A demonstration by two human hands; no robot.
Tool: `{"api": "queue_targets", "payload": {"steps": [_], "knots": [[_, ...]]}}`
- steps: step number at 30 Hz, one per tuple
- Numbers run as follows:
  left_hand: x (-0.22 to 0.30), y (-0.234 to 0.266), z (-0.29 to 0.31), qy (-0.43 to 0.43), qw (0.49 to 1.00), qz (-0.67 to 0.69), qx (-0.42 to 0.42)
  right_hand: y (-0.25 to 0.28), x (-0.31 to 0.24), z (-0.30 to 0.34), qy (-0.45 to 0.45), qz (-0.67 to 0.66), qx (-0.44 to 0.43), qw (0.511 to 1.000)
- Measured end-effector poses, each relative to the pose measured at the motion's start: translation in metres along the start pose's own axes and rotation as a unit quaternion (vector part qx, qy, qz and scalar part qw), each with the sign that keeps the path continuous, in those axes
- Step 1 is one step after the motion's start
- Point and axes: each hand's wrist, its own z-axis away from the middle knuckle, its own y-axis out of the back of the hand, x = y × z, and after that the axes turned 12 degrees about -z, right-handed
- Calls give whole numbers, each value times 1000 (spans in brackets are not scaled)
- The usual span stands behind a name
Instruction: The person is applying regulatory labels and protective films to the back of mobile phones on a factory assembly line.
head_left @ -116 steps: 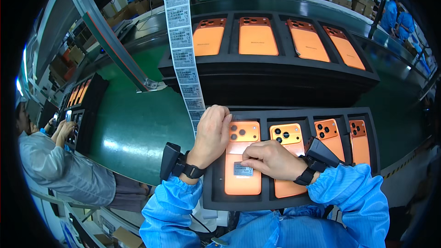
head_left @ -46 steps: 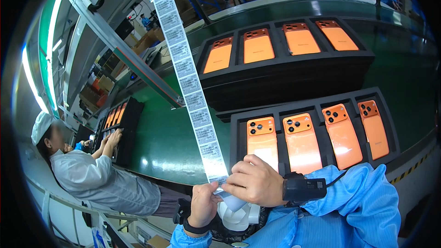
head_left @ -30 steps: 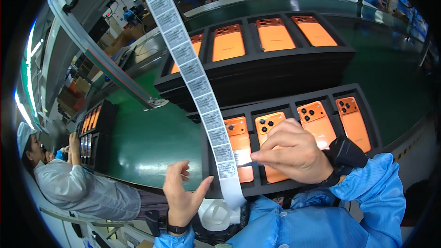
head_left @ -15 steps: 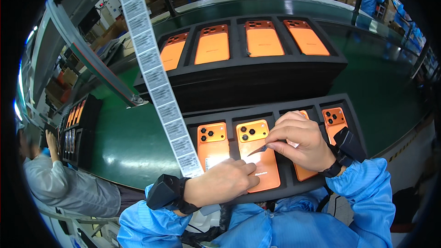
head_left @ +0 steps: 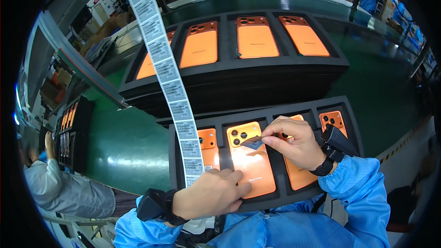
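In the near black foam tray lie several orange phones, backs up. The second phone from the left is between my hands, its camera block at the far end. My right hand pinches a corner of a small, thin, dark see-through film between thumb and forefinger. That film hangs tilted over the phone just below its cameras. My left hand rests with fingers apart against this phone's lower left edge, gripping nothing. The leftmost phone is partly covered by a hanging strip of white printed labels.
Behind stands a taller stack of black foam trays, the top one holding orange phones. A metal post rises at left from the green work surface. Further left, another person works beside more phone trays.
My right hand has lifted the film up toward the phone's cameras, where more of it shows. My left hand has shifted slightly left and down. The whole view has moved a little.
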Motion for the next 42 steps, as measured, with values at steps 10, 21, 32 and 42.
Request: {"api": "queue_targets", "payload": {"steps": [10,21,32,42], "knots": [[12,-4,1,-76,995,-63,-8,-3,11,9,-73,-87,11,993],[29,-22,16,-45,978,-187,83,-8,39,14,-137,-165,12,977],[-15,-20,-10,-49,992,-80,79,-5,47,8,-201,-333,20,921],[-58,-46,-52,191,934,22,302,-9,12,20,-57,24,-144,988]]}}
